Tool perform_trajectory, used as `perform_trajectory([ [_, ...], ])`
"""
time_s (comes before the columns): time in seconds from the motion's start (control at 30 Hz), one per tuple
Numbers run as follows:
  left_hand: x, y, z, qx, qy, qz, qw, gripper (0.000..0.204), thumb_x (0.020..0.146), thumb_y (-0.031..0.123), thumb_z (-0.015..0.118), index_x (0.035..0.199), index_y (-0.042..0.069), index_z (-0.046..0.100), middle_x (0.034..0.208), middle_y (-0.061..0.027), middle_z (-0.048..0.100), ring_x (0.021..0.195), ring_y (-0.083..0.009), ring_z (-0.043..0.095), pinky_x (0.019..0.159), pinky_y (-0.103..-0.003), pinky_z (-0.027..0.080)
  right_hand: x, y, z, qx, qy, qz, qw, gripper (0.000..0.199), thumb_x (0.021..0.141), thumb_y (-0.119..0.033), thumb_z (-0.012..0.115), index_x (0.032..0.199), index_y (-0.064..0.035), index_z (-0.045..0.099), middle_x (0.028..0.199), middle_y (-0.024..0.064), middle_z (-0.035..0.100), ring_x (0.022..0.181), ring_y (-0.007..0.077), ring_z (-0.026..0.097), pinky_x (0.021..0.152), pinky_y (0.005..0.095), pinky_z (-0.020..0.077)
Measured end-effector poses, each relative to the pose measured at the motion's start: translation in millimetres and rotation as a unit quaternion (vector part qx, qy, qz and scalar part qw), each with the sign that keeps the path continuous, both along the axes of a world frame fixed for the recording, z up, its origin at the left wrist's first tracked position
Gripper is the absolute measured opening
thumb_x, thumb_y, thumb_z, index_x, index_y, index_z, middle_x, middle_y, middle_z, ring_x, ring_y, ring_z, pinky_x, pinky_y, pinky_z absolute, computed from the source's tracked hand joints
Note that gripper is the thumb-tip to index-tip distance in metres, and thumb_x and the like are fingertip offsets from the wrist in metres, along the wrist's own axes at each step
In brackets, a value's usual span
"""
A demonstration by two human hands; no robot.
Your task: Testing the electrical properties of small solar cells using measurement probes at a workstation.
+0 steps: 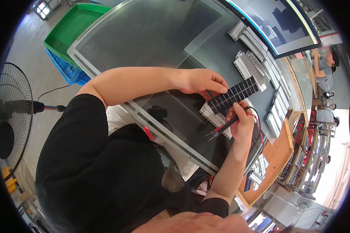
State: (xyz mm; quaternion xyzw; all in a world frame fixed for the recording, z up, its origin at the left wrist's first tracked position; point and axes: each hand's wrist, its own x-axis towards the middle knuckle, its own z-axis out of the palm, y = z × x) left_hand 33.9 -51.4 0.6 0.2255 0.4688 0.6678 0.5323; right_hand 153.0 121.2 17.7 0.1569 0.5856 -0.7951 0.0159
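A dark strip-shaped panel with pale grid lines, looking like a small solar panel point(237, 92), is tilted above the glass-topped table. My left hand point(203, 80) pinches its left end between thumb and fingers. Closed around a pair of test probes point(221, 131), one red and one black, my right hand point(243, 123) has its fingertips at the panel's near edge. The metal probe tips point down and left, apart from the panel. Red and black leads loop around the right wrist. Beneath the panel lies a pale stack of strips point(209, 115), partly hidden by my hands.
Rows of stacked pale-edged strips point(249, 65) line the table's right side, below a lit monitor point(280, 25). A green crate point(72, 29) tops a blue crate point(62, 64) at far left, near a black fan point(13, 112). A wooden tray point(274, 163) stands right; another person point(322, 70) sits beyond.
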Motion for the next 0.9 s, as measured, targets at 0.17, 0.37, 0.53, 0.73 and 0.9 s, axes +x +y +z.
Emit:
perform_trajectory([
  [0.17,-1.7,-1.5,-3.1,0.009,0.012,0.008,1.0,0.021,0.086,0.02,0.051,0.101,0.005,0.054,0.092,-0.0008,0.057,0.085,-0.0083,0.053,0.076,-0.026,0.042,-3.6,0.2,-2.0,-0.011,-0.007,0.021,1.0,0.013,0.078,-0.009,0.056,0.082,0.0,0.048,0.066,0.0076,0.052,0.049,0.0149,0.05,0.046,0.0247,0.0413],
  [0.37,-5.5,0.3,-5.1,-0.009,0.025,0.034,0.999,0.023,0.085,0.021,0.052,0.101,0.004,0.053,0.092,-0.0016,0.056,0.086,-0.0075,0.052,0.071,-0.023,0.043,-3.7,-0.5,0.3,-0.009,-0.008,0.022,1.0,0.016,0.079,-0.012,0.057,0.088,0.0003,0.051,0.067,0.0065,0.052,0.051,0.0129,0.049,0.046,0.0237,0.0408],
  [0.53,-8.2,0.3,7.7,0.032,-0.005,0.071,0.997,0.023,0.085,0.021,0.052,0.098,0.003,0.053,0.085,-0.0008,0.056,0.076,-0.0086,0.053,0.065,-0.023,0.042,-3.9,11.1,-5.7,-0.053,0.02,0.015,0.998,0.014,0.082,-0.019,0.054,0.082,-0.0044,0.056,0.061,0.0003,0.047,0.053,0.0096,0.044,0.047,0.0234,0.0372],
  [0.73,22.2,55.7,79.1,-0.039,0.179,0.019,0.983,0.024,0.085,0.021,0.051,0.102,0.004,0.054,0.089,-0.0017,0.058,0.075,-0.0086,0.055,0.064,-0.023,0.043,-7.4,18.7,-10.1,-0.117,0.041,-0.073,0.99,0.017,0.083,-0.016,0.047,0.09,-0.0023,0.053,0.067,0.0058,0.054,0.055,0.0148,0.054,0.046,0.0257,0.0429],
  [0.9,131.0,196.7,117.2,0.093,0.564,-0.121,0.812,0.022,0.078,0.025,0.054,0.09,0.008,0.061,0.072,-0.0043,0.061,0.063,-0.0163,0.057,0.058,-0.029,0.044,-1.4,50.0,-42.9,-0.032,0.237,0.013,0.971,0.03,0.077,-0.031,0.059,0.097,-0.0085,0.053,0.079,0.0026,0.056,0.072,0.0116,0.056,0.055,0.0227,0.0429],
])
